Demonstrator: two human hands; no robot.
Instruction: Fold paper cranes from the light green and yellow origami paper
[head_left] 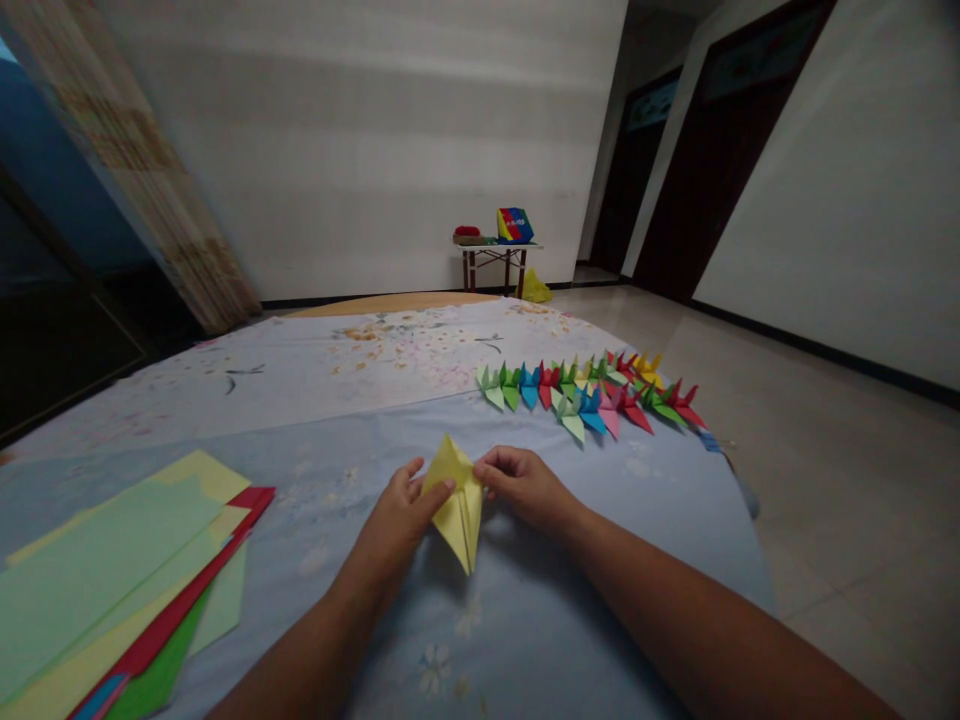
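Note:
A folded piece of yellow origami paper (456, 515) is held a little above the table in front of me, its long split point toward me and its other tip pointing away. My left hand (409, 505) grips it from the left, thumb lying across its face and fingers partly behind. On the right edge, my right hand (521, 482) pinches the paper between thumb and curled fingers. Beyond and to the right, finished paper cranes (547, 383) in green, blue, red, pink and yellow stand in rows.
Loose coloured paper sheets (112, 560) lie stacked at the left. A blue flowered cloth (315, 420) covers the near part of the round table, a white flowered one (300, 350) the far part. Against the wall stands a small table (495, 247) bearing a colourful box (514, 226).

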